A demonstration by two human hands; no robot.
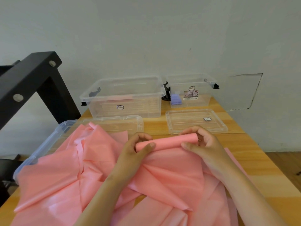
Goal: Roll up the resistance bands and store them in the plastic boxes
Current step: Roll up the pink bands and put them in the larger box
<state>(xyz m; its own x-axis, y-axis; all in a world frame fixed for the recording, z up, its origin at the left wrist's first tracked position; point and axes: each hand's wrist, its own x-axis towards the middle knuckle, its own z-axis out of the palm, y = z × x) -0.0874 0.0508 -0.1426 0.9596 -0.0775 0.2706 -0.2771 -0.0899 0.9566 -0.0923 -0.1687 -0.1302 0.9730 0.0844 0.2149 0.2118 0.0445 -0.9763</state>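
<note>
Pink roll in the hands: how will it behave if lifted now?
Probably floppy: the unrolled band drapes in soft folds below the pink roll, so the tail would drag. Likely to unwind if released, since only the left hand and right hand hold its ends. Looks light and thin; its glossy surface may be slippery.

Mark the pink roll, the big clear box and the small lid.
pink roll (167, 141), head view, middle of the rolled tube
big clear box (138, 108), head view, front wall right of label
small lid (192, 123), head view, flat centre panel
</note>
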